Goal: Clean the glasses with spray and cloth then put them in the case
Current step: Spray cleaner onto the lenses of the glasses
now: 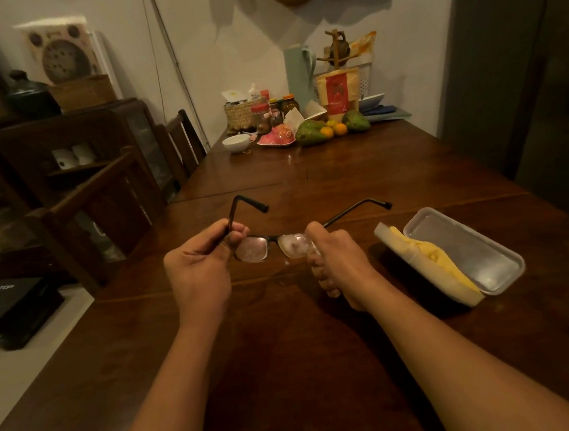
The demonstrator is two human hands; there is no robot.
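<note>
Above the dark wooden tabletop point(285, 318), the left hand point(197, 274) pinches the temple hinge of the black-framed, wet-lensed glasses point(272, 245), the right hand point(338, 262) is fisted beside the other lens — what it grips is hidden — and, further right, the open translucent plastic case point(468, 244) holds a yellow cloth point(431, 257).

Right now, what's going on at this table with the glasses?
A person holds a pair of glasses above the wooden table. The left hand grips the frame at one hinge; the right hand is closed at the other lens, seemingly around a small spray bottle, though that is mostly hidden. Both lenses look wet or smeared. To the right, the open case lies on the table with the yellow cloth in it, unused.
</note>
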